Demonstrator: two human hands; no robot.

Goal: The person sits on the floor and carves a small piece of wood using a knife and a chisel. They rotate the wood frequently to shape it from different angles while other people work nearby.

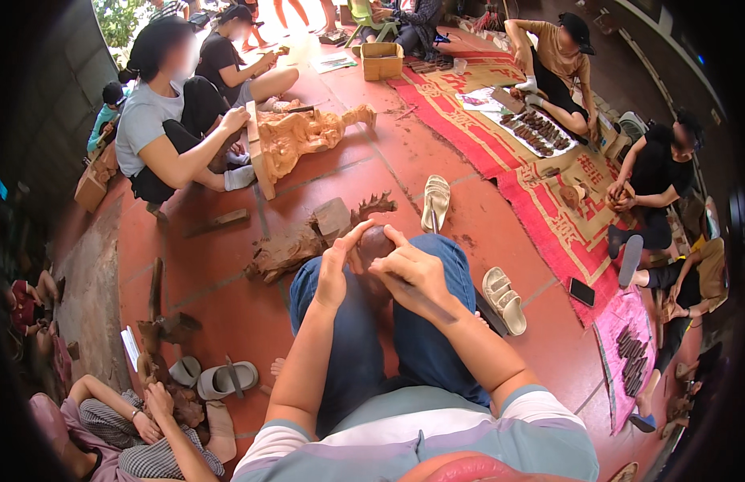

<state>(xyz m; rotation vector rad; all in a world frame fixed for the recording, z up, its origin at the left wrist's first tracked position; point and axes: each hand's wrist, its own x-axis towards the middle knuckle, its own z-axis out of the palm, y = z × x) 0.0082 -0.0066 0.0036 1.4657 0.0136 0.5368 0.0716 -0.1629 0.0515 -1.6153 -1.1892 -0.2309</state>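
A rounded dark brown piece (376, 245), which looks like carved wood, stands between my knees. My left hand (339, 269) curves around its left side, with the fingers against its upper edge. On the other side my right hand (413, 277) is closed, its forefinger reaching over the top of the piece. A slim dark streak runs from that hand toward the wrist; whether it is a tool or a shadow I cannot tell. The lower part of the piece is hidden by my hands. Beyond my knees lies a rough wood carving (288, 249) with a block on it.
A large orange-brown wooden statue (300, 145) lies ahead left, beside a seated person. Tan sandals (503, 301) are on the tiles to my right. A red mat (509, 181) bears several tools, and a phone (581, 292) lies by its edge. Other people sit around, one close at lower left.
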